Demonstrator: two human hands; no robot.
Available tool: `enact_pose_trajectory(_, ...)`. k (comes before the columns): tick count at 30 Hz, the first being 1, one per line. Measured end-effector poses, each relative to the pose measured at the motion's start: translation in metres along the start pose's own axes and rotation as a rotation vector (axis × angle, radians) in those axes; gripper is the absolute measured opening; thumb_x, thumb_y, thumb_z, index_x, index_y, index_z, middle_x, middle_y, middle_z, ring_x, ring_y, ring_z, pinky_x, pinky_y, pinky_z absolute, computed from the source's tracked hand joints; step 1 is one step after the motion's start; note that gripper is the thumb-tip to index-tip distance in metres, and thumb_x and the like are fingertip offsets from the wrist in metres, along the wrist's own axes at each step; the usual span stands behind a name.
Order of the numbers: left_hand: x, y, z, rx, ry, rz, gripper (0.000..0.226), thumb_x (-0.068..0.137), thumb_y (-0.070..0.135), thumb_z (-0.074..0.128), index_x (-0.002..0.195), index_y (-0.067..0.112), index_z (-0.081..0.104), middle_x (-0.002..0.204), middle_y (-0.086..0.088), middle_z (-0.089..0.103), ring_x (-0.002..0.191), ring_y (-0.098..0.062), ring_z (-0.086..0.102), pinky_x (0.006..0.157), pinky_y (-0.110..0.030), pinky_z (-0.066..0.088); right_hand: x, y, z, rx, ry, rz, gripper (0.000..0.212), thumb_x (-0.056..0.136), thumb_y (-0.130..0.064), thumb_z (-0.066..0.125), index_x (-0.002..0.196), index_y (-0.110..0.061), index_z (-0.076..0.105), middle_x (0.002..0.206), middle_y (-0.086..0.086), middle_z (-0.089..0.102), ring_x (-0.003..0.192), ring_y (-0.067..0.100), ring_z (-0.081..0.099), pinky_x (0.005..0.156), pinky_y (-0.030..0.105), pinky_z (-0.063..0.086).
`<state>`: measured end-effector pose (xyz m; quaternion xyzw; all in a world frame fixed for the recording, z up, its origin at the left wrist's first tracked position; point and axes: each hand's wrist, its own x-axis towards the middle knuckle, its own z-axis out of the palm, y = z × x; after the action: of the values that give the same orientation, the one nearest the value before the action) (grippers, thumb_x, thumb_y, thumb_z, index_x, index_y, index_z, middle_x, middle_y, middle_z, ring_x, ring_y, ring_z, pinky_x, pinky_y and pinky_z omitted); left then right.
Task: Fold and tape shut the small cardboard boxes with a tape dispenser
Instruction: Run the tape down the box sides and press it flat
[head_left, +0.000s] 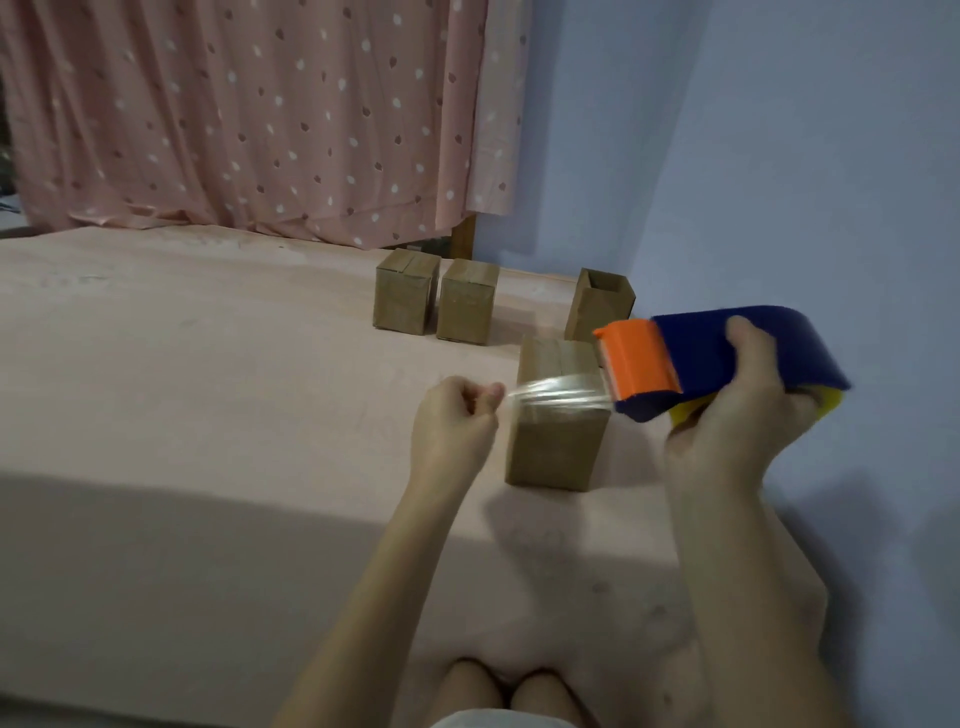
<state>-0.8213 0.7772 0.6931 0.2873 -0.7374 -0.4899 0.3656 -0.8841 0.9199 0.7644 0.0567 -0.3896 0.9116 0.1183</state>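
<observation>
While the left hand (451, 421) pinches the clear tape strip (553, 394) and the right hand (748, 410) grips the blue-and-orange plastic tape dispenser (727, 358), the strip should stay taut and centred above the closed brown cardboard box (558, 441) below the pinch.

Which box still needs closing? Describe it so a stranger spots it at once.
Start at the blue wall on the right and drop to the pink surface below it. Four cardboard boxes stand there; take the open box nearest the wall. It alone gapes open on top, while the others have their flaps folded shut.
</observation>
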Motion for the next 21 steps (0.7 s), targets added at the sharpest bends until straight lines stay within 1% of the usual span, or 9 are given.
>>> enact_pose_trajectory(3,-0.001,-0.009,-0.012,0.022,0.006,0.028,0.028,0.095,0.030,0.055,0.074,0.012,0.060,0.066,0.002,0.062,0.065,-0.009,0.058,0.061,-0.019,0.044,0.010,-0.010,-0.002,-0.082,-0.052,-0.153,0.039,0.081,-0.008,0.068,0.103,-0.027,0.041,0.099,-0.010,0.061,0.084,0.008,0.067,0.068,0.023,0.053)
enact_pose_trajectory(5,0.003,-0.006,-0.014,0.026,0.049,0.063,0.026,0.095,0.030,0.055,0.074,0.015,0.059,0.066,0.004,0.061,0.066,-0.008,0.058,0.060,-0.019,0.044,0.012,-0.006,0.000,-0.205,-0.117,-0.220,0.039,0.081,-0.008,0.069,0.101,-0.026,0.041,0.101,-0.012,0.059,0.088,0.007,0.066,0.069,0.020,0.053)
enact_pose_trajectory(7,0.011,-0.001,-0.016,0.009,0.062,0.077,0.027,0.094,0.030,0.057,0.073,0.014,0.062,0.065,0.006,0.062,0.065,-0.008,0.058,0.062,-0.022,0.045,0.013,0.003,-0.001,-0.332,-0.142,-0.302,0.046,0.081,-0.008,0.070,0.115,-0.020,0.042,0.107,-0.008,0.058,0.092,0.006,0.064,0.070,0.018,0.053)
enact_pose_trajectory(9,0.018,-0.001,-0.018,-0.001,0.033,0.072,0.028,0.093,0.030,0.060,0.072,0.013,0.063,0.063,0.007,0.063,0.066,-0.008,0.059,0.065,-0.024,0.046,0.014,0.009,-0.002,-0.408,-0.169,-0.373,0.057,0.081,-0.008,0.071,0.127,-0.006,0.039,0.113,-0.002,0.056,0.095,0.008,0.062,0.071,0.015,0.052)
enact_pose_trajectory(11,0.022,-0.002,-0.020,0.014,-0.002,0.056,0.026,0.092,0.031,0.061,0.071,0.017,0.062,0.062,0.009,0.063,0.067,-0.007,0.059,0.068,-0.023,0.047,0.017,0.014,-0.002,-0.459,-0.203,-0.416,0.059,0.081,-0.007,0.071,0.129,-0.001,0.037,0.112,-0.001,0.055,0.093,0.006,0.060,0.071,0.012,0.051)
enact_pose_trajectory(14,0.023,-0.006,-0.023,-0.005,-0.027,0.039,0.024,0.091,0.031,0.062,0.072,0.018,0.063,0.062,0.009,0.064,0.065,-0.005,0.058,0.065,-0.022,0.046,0.018,0.022,0.001,-0.584,-0.250,-0.449,0.058,0.080,-0.010,0.072,0.127,-0.005,0.039,0.109,-0.006,0.053,0.091,0.003,0.058,0.069,0.010,0.050)
enact_pose_trajectory(17,0.024,-0.010,-0.025,-0.035,-0.035,0.024,0.023,0.090,0.030,0.064,0.073,0.014,0.066,0.060,0.008,0.065,0.062,-0.002,0.056,0.060,-0.021,0.042,0.016,0.027,0.003,-0.706,-0.292,-0.480,0.055,0.080,-0.016,0.074,0.120,-0.017,0.037,0.103,-0.019,0.050,0.086,0.003,0.056,0.066,0.010,0.047)
enact_pose_trajectory(18,0.024,-0.011,-0.025,-0.043,-0.038,0.018,0.024,0.090,0.029,0.064,0.073,0.013,0.067,0.059,0.008,0.065,0.060,-0.001,0.055,0.060,-0.021,0.042,0.015,0.029,0.004,-0.737,-0.300,-0.490,0.055,0.079,-0.017,0.074,0.120,-0.016,0.037,0.104,-0.018,0.051,0.086,0.004,0.056,0.067,0.010,0.045)
enact_pose_trajectory(21,0.026,-0.012,-0.025,-0.077,-0.048,-0.009,0.025,0.089,0.028,0.065,0.070,0.013,0.066,0.057,0.008,0.064,0.049,0.006,0.050,0.055,-0.022,0.037,0.015,0.031,0.008,-0.845,-0.316,-0.536,0.062,0.079,-0.019,0.075,0.127,-0.004,0.039,0.116,0.006,0.058,0.095,0.013,0.055,0.067,0.015,0.046)
